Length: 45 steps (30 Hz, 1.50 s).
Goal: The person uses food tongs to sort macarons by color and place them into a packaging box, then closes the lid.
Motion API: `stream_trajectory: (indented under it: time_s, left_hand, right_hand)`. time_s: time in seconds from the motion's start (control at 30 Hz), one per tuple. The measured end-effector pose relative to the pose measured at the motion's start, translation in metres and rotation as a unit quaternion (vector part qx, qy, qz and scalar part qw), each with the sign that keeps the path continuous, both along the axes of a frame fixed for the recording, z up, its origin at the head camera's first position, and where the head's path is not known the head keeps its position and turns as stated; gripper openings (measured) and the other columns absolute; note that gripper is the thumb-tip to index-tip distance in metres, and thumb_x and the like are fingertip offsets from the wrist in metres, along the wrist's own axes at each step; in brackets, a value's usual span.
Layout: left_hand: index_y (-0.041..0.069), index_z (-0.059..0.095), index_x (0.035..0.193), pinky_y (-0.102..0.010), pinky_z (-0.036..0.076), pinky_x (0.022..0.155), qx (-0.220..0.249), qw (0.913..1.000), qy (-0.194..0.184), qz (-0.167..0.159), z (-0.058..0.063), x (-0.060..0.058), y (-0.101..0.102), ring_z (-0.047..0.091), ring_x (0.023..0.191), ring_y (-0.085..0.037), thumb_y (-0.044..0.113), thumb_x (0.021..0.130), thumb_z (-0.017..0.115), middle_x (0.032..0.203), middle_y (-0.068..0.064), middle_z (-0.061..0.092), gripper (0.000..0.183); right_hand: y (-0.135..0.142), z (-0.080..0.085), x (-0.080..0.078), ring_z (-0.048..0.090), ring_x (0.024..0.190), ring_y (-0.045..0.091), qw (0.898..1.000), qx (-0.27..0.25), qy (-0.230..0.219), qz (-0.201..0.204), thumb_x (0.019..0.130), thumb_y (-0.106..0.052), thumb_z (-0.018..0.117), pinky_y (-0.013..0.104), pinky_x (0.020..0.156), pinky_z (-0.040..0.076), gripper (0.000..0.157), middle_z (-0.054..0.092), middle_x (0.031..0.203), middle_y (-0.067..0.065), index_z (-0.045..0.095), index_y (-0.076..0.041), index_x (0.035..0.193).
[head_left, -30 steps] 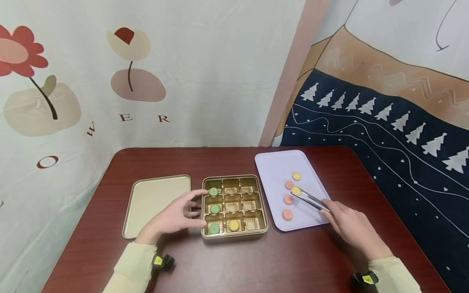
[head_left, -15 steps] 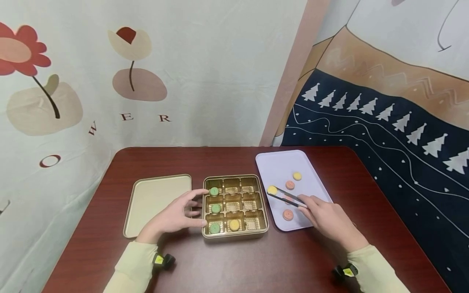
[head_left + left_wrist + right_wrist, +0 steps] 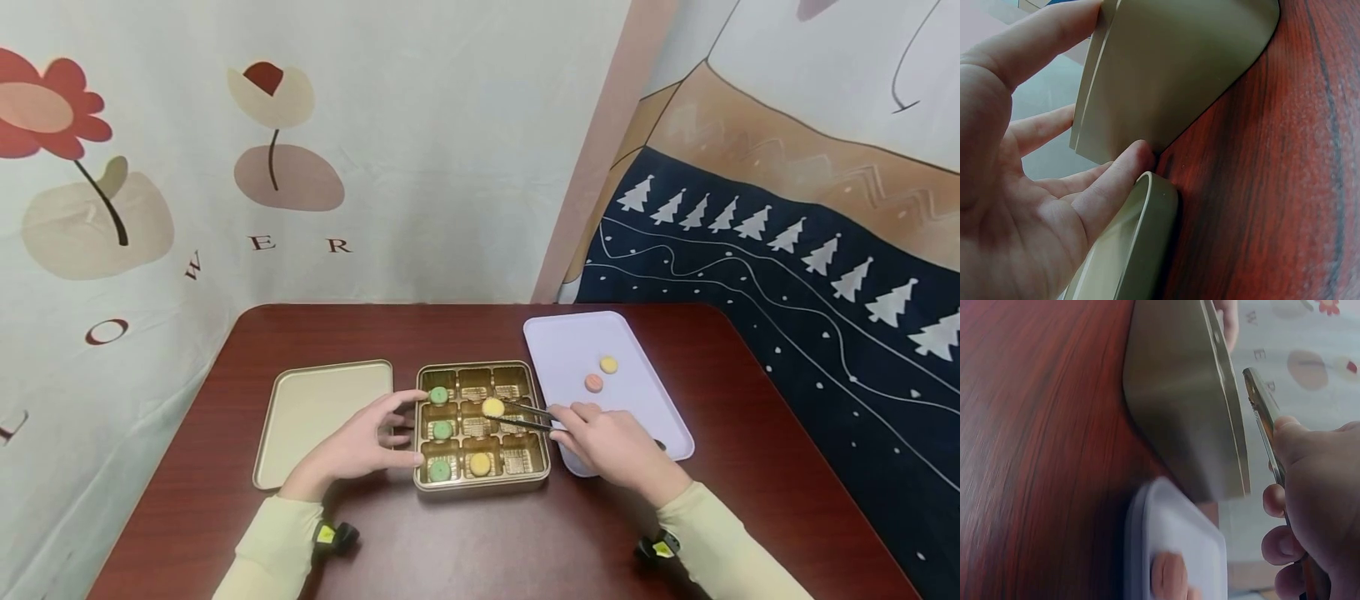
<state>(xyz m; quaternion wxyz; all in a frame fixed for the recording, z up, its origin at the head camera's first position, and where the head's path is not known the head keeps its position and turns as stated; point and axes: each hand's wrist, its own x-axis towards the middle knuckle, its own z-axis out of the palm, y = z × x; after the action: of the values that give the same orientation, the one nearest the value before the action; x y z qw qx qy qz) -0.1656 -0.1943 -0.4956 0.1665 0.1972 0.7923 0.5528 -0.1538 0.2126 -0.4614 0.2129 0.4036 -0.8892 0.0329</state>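
My right hand (image 3: 611,447) grips metal tweezers (image 3: 527,424), whose tips pinch a small round yellow macaron-like disc (image 3: 492,407). That disc is over the middle compartment of a gold box (image 3: 480,486); whether it touches the bottom cannot be told. Three green discs (image 3: 442,430) lie in the box's left column, and another yellow disc (image 3: 480,464) lies in its near middle compartment. With fingers spread, my left hand (image 3: 358,446) touches the left side of the box. In the right wrist view the tweezers (image 3: 1265,403) stand above the box's rim, the held disc not visible.
A lilac tray (image 3: 558,333) lies right of the box, bearing a yellow disc (image 3: 608,364) and a pink disc (image 3: 594,382). My right hand covers its near part. Left of the box lies a pale gold lid (image 3: 315,404). Everything is on a dark red wooden table (image 3: 465,542).
My right hand has carried the yellow disc in the tweezers leftward, from over the tray to above the box's middle compartment. My left hand has stayed at the box's side.
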Motion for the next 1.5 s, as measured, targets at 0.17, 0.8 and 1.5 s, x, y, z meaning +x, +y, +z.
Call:
stream_trajectory:
  time_s: [0.17,0.8,1.5]
  left_hand:
    - [0.01,0.041,0.157,-0.042,0.059,0.105,0.001,1.0,0.001,-0.003,0.0,0.0,0.001,0.055,0.131,-0.047,0.018,0.082,0.092,0.153,-0.028,0.043,0.091]
    - [0.01,0.041,0.157,-0.042,0.059,0.106,0.004,1.0,0.003,-0.003,0.001,0.001,0.0,0.054,0.132,-0.048,0.017,0.082,0.091,0.153,-0.028,0.043,0.09]
    - [0.007,0.041,0.156,-0.04,0.059,0.106,0.009,1.0,0.001,-0.002,0.001,-0.001,0.001,0.054,0.131,-0.047,0.017,0.082,0.092,0.154,-0.027,0.042,0.091]
  right_hand:
    - [-0.014,0.0,-0.001,0.061,0.063,0.023,1.0,0.008,0.008,0.015,0.111,-0.039,0.05,0.042,0.048,0.058,0.04,0.069,0.09,0.002,0.068,-0.008,0.128]
    - [-0.021,0.006,0.0,0.057,0.059,0.025,1.0,0.024,-0.001,0.003,0.11,-0.039,0.053,0.042,0.046,0.054,0.04,0.067,0.091,0.004,0.067,-0.007,0.129]
    - [-0.007,0.003,0.0,0.066,0.069,0.022,1.0,0.014,0.003,-0.008,0.112,-0.043,0.045,0.043,0.048,0.057,0.044,0.066,0.092,0.002,0.066,-0.009,0.131]
